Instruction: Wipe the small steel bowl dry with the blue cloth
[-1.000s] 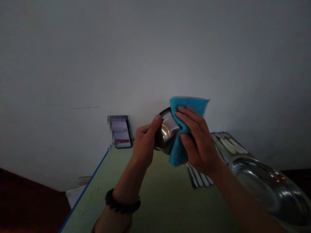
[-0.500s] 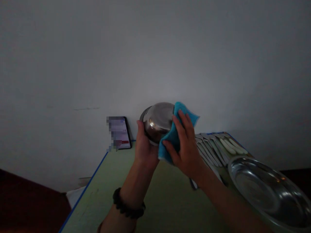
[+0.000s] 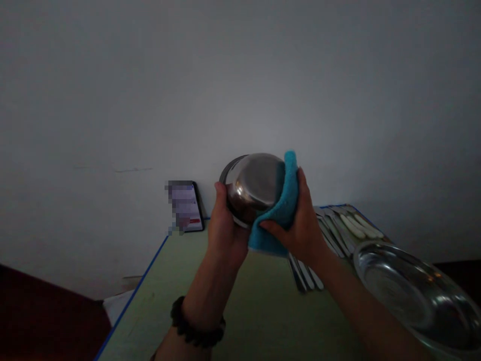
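Note:
A shiny steel bowl [image 3: 259, 180] is held up above the table, tilted so that its underside faces me. My left hand [image 3: 225, 225] grips its rim from the lower left, thumb on the outside and the other fingers mostly hidden behind. In my right hand [image 3: 304, 225] is a blue cloth [image 3: 280, 215], pressed against the bowl's right side. The thumb lies over the cloth's front, while the fingers curl behind it, largely out of sight. A dark beaded bracelet [image 3: 197, 326] circles my left wrist.
A phone [image 3: 188, 206] leans on the wall at the table's back left. Several pieces of cutlery [image 3: 338, 228] lie at the back right, some with white handles [image 3: 358, 225]. A large oval steel dish [image 3: 413, 296] stands at the right. Blue trim edges the green table [image 3: 150, 296].
The bowl has moved slightly right and up. My right hand has shifted right with the cloth, whose upper corner now folds along the bowl's side. More cutlery handles show below.

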Demonstrator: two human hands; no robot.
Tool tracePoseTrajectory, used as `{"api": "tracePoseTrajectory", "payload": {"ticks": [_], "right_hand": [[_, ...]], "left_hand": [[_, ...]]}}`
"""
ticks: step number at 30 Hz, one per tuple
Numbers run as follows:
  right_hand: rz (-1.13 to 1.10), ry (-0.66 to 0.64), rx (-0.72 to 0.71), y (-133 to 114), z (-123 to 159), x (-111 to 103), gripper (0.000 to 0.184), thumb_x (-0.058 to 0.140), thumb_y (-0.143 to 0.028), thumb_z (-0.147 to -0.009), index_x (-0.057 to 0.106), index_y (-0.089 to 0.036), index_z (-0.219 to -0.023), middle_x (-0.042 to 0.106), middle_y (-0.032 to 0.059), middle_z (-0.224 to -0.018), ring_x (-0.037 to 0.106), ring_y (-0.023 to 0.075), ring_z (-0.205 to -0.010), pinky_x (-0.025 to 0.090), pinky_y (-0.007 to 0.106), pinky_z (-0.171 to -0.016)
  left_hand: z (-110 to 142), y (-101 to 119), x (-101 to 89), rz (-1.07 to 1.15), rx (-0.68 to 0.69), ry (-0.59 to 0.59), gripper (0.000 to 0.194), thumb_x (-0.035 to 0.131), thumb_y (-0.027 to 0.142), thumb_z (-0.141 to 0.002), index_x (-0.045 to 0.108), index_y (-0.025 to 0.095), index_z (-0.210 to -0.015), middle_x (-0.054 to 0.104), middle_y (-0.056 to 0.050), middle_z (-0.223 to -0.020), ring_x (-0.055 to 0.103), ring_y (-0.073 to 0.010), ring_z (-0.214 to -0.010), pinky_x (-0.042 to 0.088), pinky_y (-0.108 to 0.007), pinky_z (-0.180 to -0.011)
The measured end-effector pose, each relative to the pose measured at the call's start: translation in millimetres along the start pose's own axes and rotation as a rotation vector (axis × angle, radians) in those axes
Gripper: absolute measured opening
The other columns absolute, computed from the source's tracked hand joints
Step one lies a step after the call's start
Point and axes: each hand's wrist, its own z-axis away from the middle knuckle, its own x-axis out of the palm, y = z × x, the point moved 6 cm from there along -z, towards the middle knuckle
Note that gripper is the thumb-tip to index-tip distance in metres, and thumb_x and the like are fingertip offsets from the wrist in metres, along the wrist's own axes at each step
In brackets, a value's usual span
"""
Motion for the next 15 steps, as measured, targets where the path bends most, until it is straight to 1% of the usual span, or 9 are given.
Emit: {"api": "tracePoseTrajectory", "payload": {"ticks": [2, 3, 6, 7, 8, 9, 10, 13, 15], "right_hand": [[-0.046, -0.052, 0.026, 7.9, -0.8, -1.0, 0.109, 0.062, -0.06, -0.064, -0.001, -0.016, -0.141, 0.013, 0.0134, -0.148, 0.015, 0.0285, -0.136, 0.022, 0.052, -0.108], [-0.077, -0.07, 0.029, 10.8, -1.6, -2.7, 0.104, 0.06, -0.059, -0.067, 0.0, -0.017, -0.142, 0.014, 0.0126, -0.148, 0.017, 0.0283, -0.135, 0.022, 0.052, -0.108], [-0.179, -0.096, 0.033, 15.7, -4.9, -9.8, 0.079, 0.045, -0.055, -0.08, 0.01, -0.021, -0.141, 0.021, 0.0085, -0.147, 0.022, 0.0256, -0.134, 0.024, 0.049, -0.108], [-0.206, -0.096, 0.037, 16.1, -5.8, -11.6, 0.072, 0.041, -0.054, -0.082, 0.013, -0.021, -0.141, 0.023, 0.0076, -0.147, 0.024, 0.0248, -0.133, 0.025, 0.049, -0.108], [-0.223, -0.092, 0.039, 15.8, -6.4, -12.6, 0.069, 0.039, -0.053, -0.083, 0.015, -0.021, -0.14, 0.025, 0.0075, -0.146, 0.026, 0.0245, -0.133, 0.025, 0.049, -0.107], [-0.223, -0.089, 0.038, 14.7, -6.5, -12.4, 0.071, 0.04, -0.054, -0.083, 0.016, -0.021, -0.14, 0.026, 0.0083, -0.145, 0.027, 0.0248, -0.132, 0.025, 0.049, -0.107], [-0.206, -0.087, 0.034, 12.9, -6.3, -11.1, 0.076, 0.044, -0.055, -0.08, 0.015, -0.019, -0.14, 0.026, 0.0099, -0.145, 0.026, 0.0257, -0.132, 0.025, 0.049, -0.107], [-0.094, -0.091, 0.041, 7.2, -3.4, -1.6, 0.103, 0.062, -0.058, -0.065, 0.007, -0.015, -0.141, 0.021, 0.0151, -0.145, 0.023, 0.0294, -0.133, 0.025, 0.052, -0.106], [-0.024, -0.078, 0.063, 4.2, -1.0, 4.7, 0.108, 0.066, -0.057, -0.061, 0.006, -0.014, -0.141, 0.018, 0.0162, -0.146, 0.02, 0.0303, -0.134, 0.025, 0.053, -0.106]], "left_hand": [[-0.6, -0.3, -1.1, 0.013, -0.014, 0.013, 0.044, 0.04, 0.044, -0.087, 0.062, 0.012, -0.107, 0.066, -0.01, -0.108, 0.055, -0.0238, -0.11, 0.041, -0.036, -0.097], [-0.2, -1.1, -1.3, 0.015, -0.025, 0.023, 0.043, 0.041, 0.043, -0.087, 0.062, 0.011, -0.107, 0.066, -0.01, -0.108, 0.056, -0.024, -0.109, 0.041, -0.036, -0.097], [2.5, -4.5, -0.2, 0.001, -0.074, 0.036, 0.042, 0.043, 0.039, -0.087, 0.061, 0.008, -0.108, 0.067, -0.013, -0.106, 0.058, -0.0248, -0.105, 0.042, -0.037, -0.095], [3.4, -5.4, 0.4, 0.001, -0.093, 0.035, 0.042, 0.043, 0.039, -0.087, 0.061, 0.007, -0.108, 0.067, -0.013, -0.104, 0.058, -0.0249, -0.105, 0.042, -0.037, -0.095], [4.0, -6.0, 0.9, 0.01, -0.107, 0.033, 0.043, 0.042, 0.039, -0.087, 0.061, 0.007, -0.108, 0.067, -0.014, -0.104, 0.059, -0.025, -0.104, 0.043, -0.037, -0.095], [4.3, -6.1, 1.3, 0.026, -0.115, 0.031, 0.043, 0.041, 0.04, -0.088, 0.061, 0.007, -0.109, 0.067, -0.014, -0.104, 0.059, -0.0248, -0.104, 0.043, -0.037, -0.094], [4.1, -5.7, 1.4, 0.046, -0.116, 0.035, 0.044, 0.039, 0.041, -0.088, 0.06, 0.008, -0.109, 0.067, -0.014, -0.103, 0.059, -0.0245, -0.103, 0.043, -0.037, -0.094], [3.1, -4.9, 0.7, 0.075, -0.102, 0.059, 0.046, 0.036, 0.043, -0.089, 0.061, 0.009, -0.108, 0.068, -0.013, -0.102, 0.06, -0.0234, -0.102, 0.044, -0.036, -0.093], [3.6, -5.8, -0.2, 0.04, -0.084, 0.082, 0.045, 0.038, 0.044, -0.088, 0.062, 0.01, -0.107, 0.068, -0.012, -0.103, 0.06, -0.0225, -0.101, 0.043, -0.035, -0.092]]}}
